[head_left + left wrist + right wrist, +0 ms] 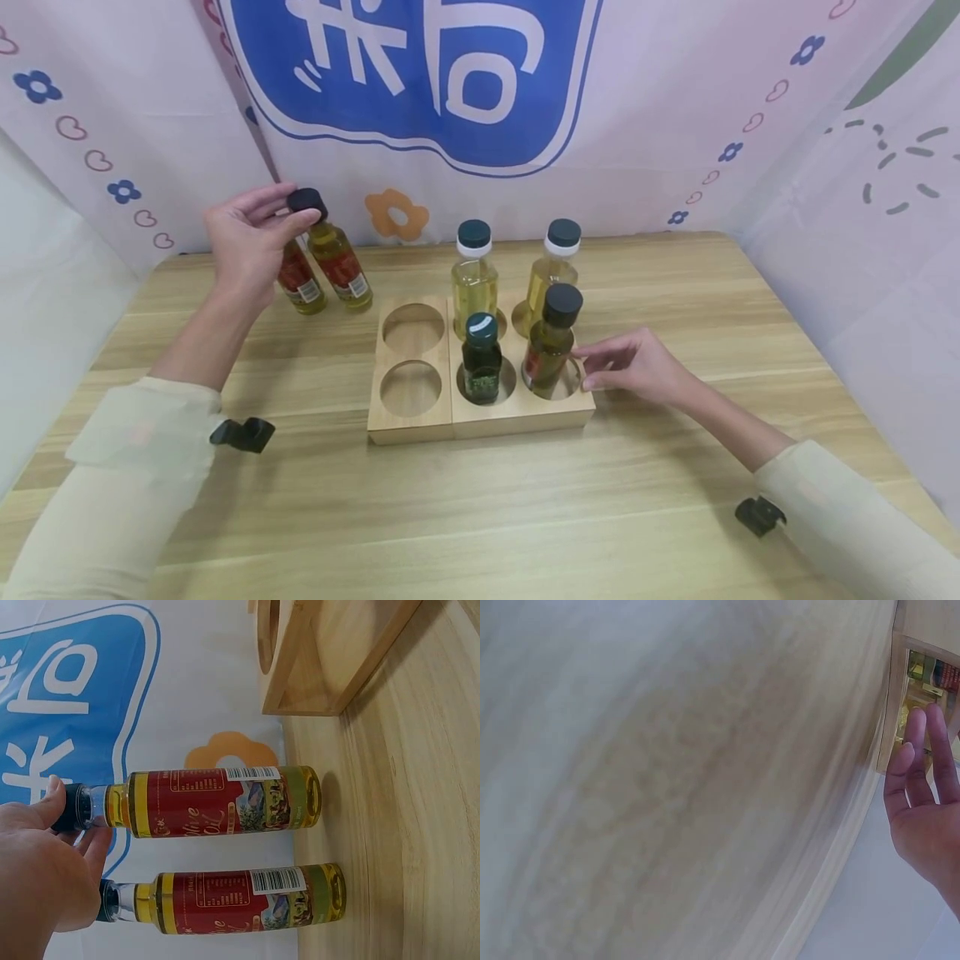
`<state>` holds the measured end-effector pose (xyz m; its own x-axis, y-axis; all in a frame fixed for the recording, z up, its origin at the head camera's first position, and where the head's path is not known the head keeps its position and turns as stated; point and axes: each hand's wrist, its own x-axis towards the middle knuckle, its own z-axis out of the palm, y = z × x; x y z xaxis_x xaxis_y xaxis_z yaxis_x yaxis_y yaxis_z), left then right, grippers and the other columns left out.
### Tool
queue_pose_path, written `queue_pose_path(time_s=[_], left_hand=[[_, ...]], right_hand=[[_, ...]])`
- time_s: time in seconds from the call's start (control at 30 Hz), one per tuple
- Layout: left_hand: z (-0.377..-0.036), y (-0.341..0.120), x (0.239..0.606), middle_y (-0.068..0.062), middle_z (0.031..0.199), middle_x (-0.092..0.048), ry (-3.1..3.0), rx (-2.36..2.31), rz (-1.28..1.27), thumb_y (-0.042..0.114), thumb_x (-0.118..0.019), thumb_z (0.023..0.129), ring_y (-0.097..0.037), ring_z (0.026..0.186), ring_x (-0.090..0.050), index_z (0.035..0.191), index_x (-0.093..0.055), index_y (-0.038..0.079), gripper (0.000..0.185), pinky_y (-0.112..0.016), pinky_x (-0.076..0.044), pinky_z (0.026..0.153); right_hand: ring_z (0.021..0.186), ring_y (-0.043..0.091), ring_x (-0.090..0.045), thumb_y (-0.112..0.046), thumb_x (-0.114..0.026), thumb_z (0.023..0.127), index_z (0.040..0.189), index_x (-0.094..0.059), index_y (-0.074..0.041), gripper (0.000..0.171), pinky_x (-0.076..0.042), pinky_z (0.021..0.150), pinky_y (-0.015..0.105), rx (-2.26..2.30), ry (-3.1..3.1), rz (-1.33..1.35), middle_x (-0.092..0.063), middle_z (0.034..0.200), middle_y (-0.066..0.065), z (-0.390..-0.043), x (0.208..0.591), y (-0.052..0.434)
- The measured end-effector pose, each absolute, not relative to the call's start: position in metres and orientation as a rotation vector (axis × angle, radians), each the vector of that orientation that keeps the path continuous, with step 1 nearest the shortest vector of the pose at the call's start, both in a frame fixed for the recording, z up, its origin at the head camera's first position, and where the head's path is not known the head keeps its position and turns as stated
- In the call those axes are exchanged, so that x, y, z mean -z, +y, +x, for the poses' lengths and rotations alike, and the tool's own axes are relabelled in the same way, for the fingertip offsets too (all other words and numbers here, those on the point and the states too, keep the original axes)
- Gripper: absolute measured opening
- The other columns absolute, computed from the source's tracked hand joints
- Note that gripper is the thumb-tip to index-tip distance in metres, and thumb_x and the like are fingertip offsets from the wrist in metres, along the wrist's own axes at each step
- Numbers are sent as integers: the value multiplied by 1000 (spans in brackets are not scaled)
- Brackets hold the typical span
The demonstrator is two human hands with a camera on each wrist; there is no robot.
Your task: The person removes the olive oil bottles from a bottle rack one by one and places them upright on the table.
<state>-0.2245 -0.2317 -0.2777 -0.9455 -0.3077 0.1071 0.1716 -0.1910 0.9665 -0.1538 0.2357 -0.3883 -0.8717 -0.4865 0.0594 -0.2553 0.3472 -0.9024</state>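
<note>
My left hand (251, 237) pinches the black cap of an olive oil bottle (341, 262) with a red label, at the back left of the table. A matching olive oil bottle (251, 900) stands close beside it, its cap partly hidden by the hand. Whether the gripped bottle touches the table, I cannot tell. At the right end of a wooden rack (412, 429), my right hand (637, 367) holds its extended fingers against or very near the side. A black-capped, red-labelled bottle (549, 360) leans slightly in the rack's front right hole.
Two clear bottles of pale oil, one on the left (474, 287) and one on the right (538, 283), occupy back holes. A dark green bottle (482, 367) sits in front. The rack's left section (411, 333) shows two bare holes. A printed cloth (637, 167) hangs behind the table.
</note>
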Motion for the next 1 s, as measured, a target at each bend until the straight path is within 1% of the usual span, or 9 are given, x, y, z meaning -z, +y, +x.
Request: queue_pose_path(time_s=[0.1,0.2,0.3,0.43,0.57,0.87,1.0], left_hand=[[-226,-233,278,1,98,-80,-1755,2215,156,-6,-92,70,-9,85,-77,110,-80,7,44,-20,-61,82],[-228,-234,278,-3,102,-80,-1748,2226,162,-7,-92,70,-9,84,-77,110,-80,6,44,-21,-61,81],[-229,-233,279,-4,103,-80,-1745,2233,170,-8,-91,70,-9,84,-78,110,-80,6,44,-21,-61,82],[-231,-232,280,0,97,-80,-1759,2219,174,-7,-92,70,-9,83,-77,109,-80,6,44,-20,-61,81],[-233,-233,283,2,93,-80,-1772,2206,178,-6,-93,69,-8,83,-77,108,-81,6,43,-19,-61,79],[-236,-232,285,1,92,-79,-1784,2206,190,-6,-93,68,-8,82,-77,107,-81,6,43,-20,-62,78],[-237,-232,285,2,92,-79,-1803,2190,194,-5,-94,68,-7,84,-77,107,-81,7,43,-20,-62,78]], right_hand=[[83,14,-75,7,-85,77,116,-72,8,41,-63,75,28,1548,2388,-678,-77,99,20,-155,388,236],[83,14,-74,7,-85,77,116,-72,8,42,-63,74,28,1548,2390,-684,-78,99,19,-156,388,235],[83,14,-75,7,-85,77,116,-73,8,42,-63,74,29,1546,2393,-688,-78,99,19,-156,388,235],[84,14,-75,7,-85,77,117,-73,7,42,-63,74,29,1538,2398,-682,-78,100,19,-157,387,235],[84,14,-74,7,-86,77,117,-73,7,41,-63,74,28,1535,2399,-669,-78,100,19,-156,386,234],[83,14,-75,7,-85,77,116,-73,8,41,-63,72,28,1547,2382,-664,-77,100,20,-155,388,235],[83,15,-75,7,-85,77,117,-72,8,41,-63,74,29,1551,2380,-670,-77,100,20,-155,389,236]])
